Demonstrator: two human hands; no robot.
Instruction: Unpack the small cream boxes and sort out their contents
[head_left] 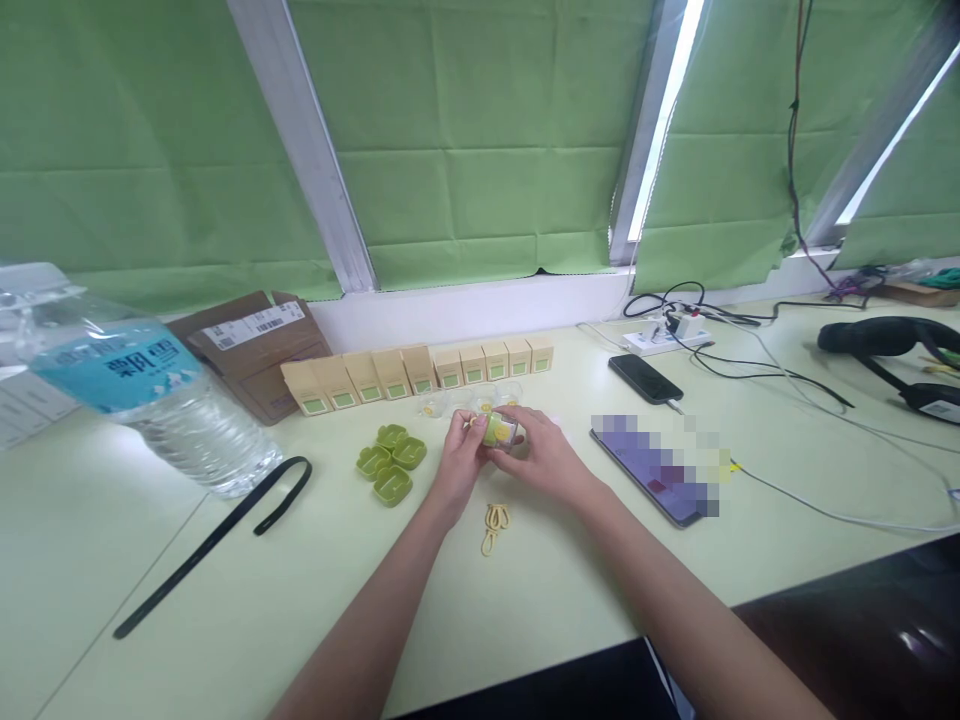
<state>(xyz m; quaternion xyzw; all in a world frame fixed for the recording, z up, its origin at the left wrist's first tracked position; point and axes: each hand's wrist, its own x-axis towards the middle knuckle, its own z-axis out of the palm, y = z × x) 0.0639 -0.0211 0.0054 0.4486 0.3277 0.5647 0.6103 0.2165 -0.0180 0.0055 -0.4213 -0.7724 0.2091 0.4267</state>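
Both my hands are closed around a small clear case with green and yellow parts, above the middle of the table. My left hand grips its left side, and my right hand has its fingers on the right side. Just behind the hands stand several clear cups with yellow marks, partly hidden by the fingers. Several green cup-shaped pieces lie in a cluster to the left of my left hand. Nearer to me, between my forearms, rests a little group of pale yellow loops.
A row of small cardboard boxes stands at the back, beside a larger brown box. At left are a water bottle and a black strap. Phones, a power strip, cables and headphones occupy the right.
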